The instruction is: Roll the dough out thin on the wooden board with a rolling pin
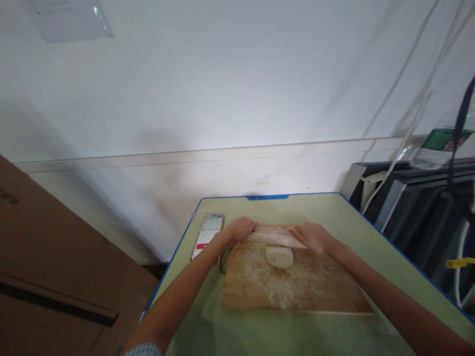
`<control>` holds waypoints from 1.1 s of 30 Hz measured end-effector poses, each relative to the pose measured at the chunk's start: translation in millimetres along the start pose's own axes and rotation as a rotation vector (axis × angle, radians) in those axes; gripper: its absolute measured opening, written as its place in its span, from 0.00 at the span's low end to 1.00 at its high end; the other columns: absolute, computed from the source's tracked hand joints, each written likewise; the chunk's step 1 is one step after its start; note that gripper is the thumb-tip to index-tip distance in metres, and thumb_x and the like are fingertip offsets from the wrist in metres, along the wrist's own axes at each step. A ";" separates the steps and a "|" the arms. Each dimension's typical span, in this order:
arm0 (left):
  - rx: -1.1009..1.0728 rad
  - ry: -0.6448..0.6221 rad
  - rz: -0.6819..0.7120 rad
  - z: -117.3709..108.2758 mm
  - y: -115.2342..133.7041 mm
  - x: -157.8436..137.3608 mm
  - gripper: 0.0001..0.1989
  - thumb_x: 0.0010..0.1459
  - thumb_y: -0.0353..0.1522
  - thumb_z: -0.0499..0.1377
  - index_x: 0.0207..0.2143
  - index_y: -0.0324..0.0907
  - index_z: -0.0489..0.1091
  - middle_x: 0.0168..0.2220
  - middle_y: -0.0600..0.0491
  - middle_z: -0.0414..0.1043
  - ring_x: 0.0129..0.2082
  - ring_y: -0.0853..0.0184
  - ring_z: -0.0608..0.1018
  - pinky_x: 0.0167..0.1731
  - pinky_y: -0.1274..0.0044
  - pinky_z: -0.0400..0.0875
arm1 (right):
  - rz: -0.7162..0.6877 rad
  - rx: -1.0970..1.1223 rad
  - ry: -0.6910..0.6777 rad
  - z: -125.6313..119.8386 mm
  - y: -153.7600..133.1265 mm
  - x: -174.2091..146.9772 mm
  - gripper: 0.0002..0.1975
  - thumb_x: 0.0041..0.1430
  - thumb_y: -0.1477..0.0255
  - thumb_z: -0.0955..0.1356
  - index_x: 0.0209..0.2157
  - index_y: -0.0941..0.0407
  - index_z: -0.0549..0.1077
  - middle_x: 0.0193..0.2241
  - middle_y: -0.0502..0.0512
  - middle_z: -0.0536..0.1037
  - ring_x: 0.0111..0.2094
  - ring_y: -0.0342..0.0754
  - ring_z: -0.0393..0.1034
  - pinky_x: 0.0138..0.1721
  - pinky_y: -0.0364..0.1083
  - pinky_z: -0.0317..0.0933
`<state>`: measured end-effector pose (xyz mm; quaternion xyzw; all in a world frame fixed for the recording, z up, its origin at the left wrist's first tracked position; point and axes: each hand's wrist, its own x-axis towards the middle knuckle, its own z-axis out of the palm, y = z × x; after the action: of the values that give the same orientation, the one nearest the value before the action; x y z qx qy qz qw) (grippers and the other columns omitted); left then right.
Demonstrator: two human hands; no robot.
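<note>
A pale, floury rolling pin (274, 239) lies across the far part of a wooden board (256, 291). My left hand (242, 229) is closed round its left end. Round its right end my right hand (311, 236) is closed too, slightly blurred. Just on the near side of the pin sits a thick, rounded lump of white dough (279, 256), its far edge close to or touching the pin; I cannot tell which. Loose flour is scattered over the board around the dough.
The board rests on a light green table (315, 207) with a blue edge. A phone (208, 232) showing a timer lies left of my left hand. A white wall (222, 99) rises behind. Brown cardboard (55, 257) stands at left, dark panels (419, 207) and cables at right.
</note>
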<state>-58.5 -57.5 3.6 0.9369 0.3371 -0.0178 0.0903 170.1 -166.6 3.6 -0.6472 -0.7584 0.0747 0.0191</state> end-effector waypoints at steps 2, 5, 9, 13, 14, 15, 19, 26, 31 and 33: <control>0.004 0.006 -0.001 0.9 -1.2 1.2 0.27 0.66 0.37 0.39 0.25 0.38 0.72 0.24 0.48 0.73 0.28 0.67 0.74 0.30 0.77 0.64 | 0.029 -0.042 -0.023 0.6 -0.2 1.9 0.31 0.66 0.59 0.48 0.36 0.56 0.78 0.35 0.63 0.80 0.39 0.54 0.74 0.35 0.46 0.59; 0.008 0.001 -0.002 0.9 -1.8 2.7 0.27 0.66 0.36 0.39 0.24 0.38 0.72 0.24 0.48 0.73 0.27 0.67 0.74 0.31 0.76 0.64 | 0.040 -0.070 -0.027 2.9 1.6 5.0 0.31 0.67 0.60 0.48 0.36 0.57 0.77 0.36 0.64 0.80 0.39 0.55 0.75 0.35 0.47 0.59; 0.009 -0.014 0.001 -0.1 -1.7 3.8 0.28 0.67 0.36 0.39 0.24 0.38 0.72 0.24 0.48 0.73 0.27 0.67 0.74 0.31 0.77 0.64 | 0.030 -0.064 -0.033 5.8 5.8 8.2 0.32 0.67 0.60 0.48 0.37 0.57 0.77 0.38 0.63 0.80 0.40 0.54 0.74 0.35 0.46 0.59; 0.022 -0.026 -0.012 1.0 -2.5 4.9 0.28 0.67 0.37 0.38 0.25 0.38 0.73 0.26 0.47 0.74 0.28 0.67 0.74 0.31 0.77 0.64 | 0.033 -0.033 -0.046 5.8 6.6 9.5 0.32 0.66 0.59 0.47 0.39 0.57 0.77 0.39 0.63 0.79 0.42 0.54 0.74 0.36 0.47 0.60; 0.026 -0.030 -0.017 1.3 -2.4 5.1 0.29 0.67 0.38 0.38 0.25 0.38 0.73 0.26 0.47 0.74 0.29 0.67 0.75 0.30 0.77 0.64 | 0.034 -0.021 -0.051 5.2 6.0 9.1 0.32 0.66 0.58 0.47 0.40 0.57 0.77 0.40 0.63 0.79 0.42 0.54 0.73 0.36 0.47 0.60; 0.030 -0.034 -0.022 1.3 -1.9 5.1 0.29 0.67 0.40 0.38 0.26 0.38 0.73 0.27 0.47 0.75 0.29 0.67 0.75 0.30 0.77 0.64 | 0.036 -0.013 -0.056 4.1 5.0 8.3 0.32 0.66 0.58 0.47 0.41 0.56 0.77 0.40 0.63 0.79 0.42 0.55 0.73 0.36 0.47 0.60; 0.057 -0.026 -0.059 -6.0 5.8 0.4 0.31 0.66 0.45 0.38 0.27 0.38 0.73 0.28 0.45 0.75 0.32 0.64 0.77 0.30 0.76 0.65 | 0.050 -0.044 -0.041 -6.9 -1.2 -0.6 0.33 0.66 0.57 0.47 0.41 0.55 0.77 0.41 0.63 0.79 0.42 0.56 0.73 0.36 0.48 0.60; 0.115 0.053 -0.087 -27.6 26.9 -21.6 0.35 0.65 0.46 0.35 0.30 0.36 0.75 0.31 0.41 0.76 0.35 0.58 0.78 0.33 0.72 0.66 | 0.090 -0.109 0.033 -25.0 -9.5 -24.1 0.35 0.66 0.56 0.46 0.37 0.56 0.77 0.37 0.64 0.80 0.40 0.57 0.74 0.35 0.48 0.60; 0.135 0.037 -0.078 -9.1 29.1 -27.4 0.31 0.67 0.42 0.36 0.33 0.37 0.75 0.33 0.42 0.77 0.36 0.60 0.78 0.34 0.73 0.67 | 0.021 -0.063 0.041 -16.3 -11.0 -28.6 0.30 0.67 0.61 0.48 0.39 0.55 0.77 0.41 0.60 0.79 0.43 0.54 0.73 0.38 0.46 0.60; 0.132 0.031 -0.057 -2.0 29.2 -29.6 0.28 0.67 0.40 0.37 0.34 0.38 0.74 0.35 0.44 0.77 0.37 0.62 0.78 0.35 0.74 0.67 | 0.010 -0.100 0.039 -14.0 -12.4 -29.8 0.29 0.68 0.63 0.48 0.36 0.56 0.77 0.40 0.60 0.79 0.43 0.53 0.74 0.38 0.46 0.59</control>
<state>-62.8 -97.8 13.0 0.9310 0.3632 -0.0280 0.0225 164.5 -196.5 21.1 -0.6525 -0.7574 0.0241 0.0013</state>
